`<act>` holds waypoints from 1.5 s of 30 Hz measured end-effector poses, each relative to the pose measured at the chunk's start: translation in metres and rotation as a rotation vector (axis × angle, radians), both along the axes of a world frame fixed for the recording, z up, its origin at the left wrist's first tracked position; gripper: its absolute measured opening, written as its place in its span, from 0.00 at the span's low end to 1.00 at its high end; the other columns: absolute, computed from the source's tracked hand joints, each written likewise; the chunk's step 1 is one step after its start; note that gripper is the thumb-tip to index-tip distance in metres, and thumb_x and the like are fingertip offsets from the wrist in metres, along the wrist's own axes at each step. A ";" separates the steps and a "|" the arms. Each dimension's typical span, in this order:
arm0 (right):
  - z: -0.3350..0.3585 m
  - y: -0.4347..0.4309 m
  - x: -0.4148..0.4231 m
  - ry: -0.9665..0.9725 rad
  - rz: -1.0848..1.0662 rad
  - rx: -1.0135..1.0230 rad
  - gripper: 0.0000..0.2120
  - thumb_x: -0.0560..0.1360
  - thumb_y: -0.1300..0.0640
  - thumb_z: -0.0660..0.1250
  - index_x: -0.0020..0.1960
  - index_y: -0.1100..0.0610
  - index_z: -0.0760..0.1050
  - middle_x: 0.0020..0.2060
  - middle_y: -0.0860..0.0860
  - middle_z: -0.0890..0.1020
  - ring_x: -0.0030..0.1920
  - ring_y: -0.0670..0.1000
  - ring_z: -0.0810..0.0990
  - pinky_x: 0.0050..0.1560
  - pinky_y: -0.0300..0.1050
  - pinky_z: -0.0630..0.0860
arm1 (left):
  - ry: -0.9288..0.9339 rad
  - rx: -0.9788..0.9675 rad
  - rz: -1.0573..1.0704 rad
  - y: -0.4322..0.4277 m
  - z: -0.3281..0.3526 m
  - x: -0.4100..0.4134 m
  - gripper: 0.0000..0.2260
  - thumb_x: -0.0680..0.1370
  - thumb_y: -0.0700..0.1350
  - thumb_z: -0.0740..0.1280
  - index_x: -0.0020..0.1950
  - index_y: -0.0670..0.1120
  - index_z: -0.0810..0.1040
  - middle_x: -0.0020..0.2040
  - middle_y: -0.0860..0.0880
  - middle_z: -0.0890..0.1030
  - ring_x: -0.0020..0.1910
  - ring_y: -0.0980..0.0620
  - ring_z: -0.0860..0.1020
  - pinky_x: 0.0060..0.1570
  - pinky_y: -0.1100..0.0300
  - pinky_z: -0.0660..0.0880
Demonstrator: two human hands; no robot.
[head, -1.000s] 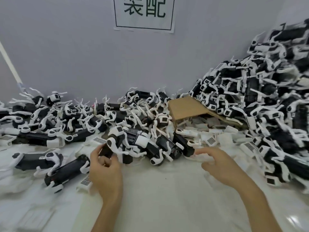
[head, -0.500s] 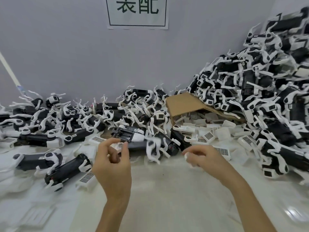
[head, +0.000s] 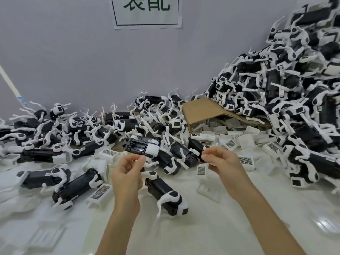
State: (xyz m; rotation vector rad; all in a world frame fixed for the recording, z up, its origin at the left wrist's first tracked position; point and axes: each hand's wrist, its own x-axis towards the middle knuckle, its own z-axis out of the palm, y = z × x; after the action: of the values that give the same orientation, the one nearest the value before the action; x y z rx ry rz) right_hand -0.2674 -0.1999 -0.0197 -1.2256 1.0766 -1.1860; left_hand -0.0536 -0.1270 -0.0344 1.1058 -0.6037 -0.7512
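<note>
Along the left of the tabletop [head: 202, 227] lies a spread of black-and-white toy dogs [head: 55, 148], legs already on, with a few loose grilled pieces among them. The left hand [head: 127, 175] is raised, thumb and forefinger pinched together at the lower edge of a black toy body [head: 141, 148], which is held above the tabletop with its open compartment facing up; motion blur makes the exact grip hard to read. Another toy dog [head: 165, 196] lies on its side between the two forearms. The right hand [head: 226, 162] has its fingers curled, and a white cover [head: 202, 170] with a dark grille patch hangs at its thumb side, apparently gripped there. The two parts are near but apart, so this unit looks barely begun: the cover has yet to be seated. Behind, more spare covers [head: 230, 144] spill from a cardboard flap [head: 200, 111], and a tall heap [head: 294, 89] of toys rises at the right.
</note>
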 end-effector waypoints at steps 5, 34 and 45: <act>-0.008 -0.004 -0.002 0.225 -0.049 -0.048 0.12 0.70 0.72 0.72 0.42 0.56 0.81 0.36 0.51 0.78 0.36 0.46 0.76 0.32 0.32 0.71 | -0.597 0.009 0.032 -0.002 -0.007 -0.011 0.17 0.75 0.31 0.67 0.41 0.54 0.80 0.37 0.58 0.80 0.36 0.57 0.75 0.35 0.66 0.71; 0.000 0.000 -0.003 0.259 0.034 -0.320 0.13 0.75 0.66 0.71 0.51 0.48 0.81 0.45 0.42 0.85 0.49 0.38 0.81 0.49 0.29 0.74 | -0.842 0.014 0.119 0.007 0.004 -0.023 0.11 0.67 0.69 0.66 0.38 0.64 0.78 0.40 0.61 0.82 0.49 0.63 0.77 0.67 0.56 0.65; 0.004 0.022 0.019 -0.076 0.296 -0.309 0.17 0.68 0.58 0.76 0.57 0.55 0.79 0.52 0.54 0.85 0.52 0.54 0.84 0.53 0.44 0.80 | -0.306 0.017 -0.247 0.007 0.010 -0.033 0.22 0.68 0.62 0.70 0.44 0.41 0.79 0.26 0.57 0.70 0.25 0.59 0.67 0.26 0.70 0.65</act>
State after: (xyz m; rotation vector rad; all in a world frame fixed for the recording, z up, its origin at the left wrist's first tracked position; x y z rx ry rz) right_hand -0.2484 -0.1780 -0.0159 -1.5056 0.6423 -1.1837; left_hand -0.0866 -0.1200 -0.0243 1.1847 -1.0084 -0.8048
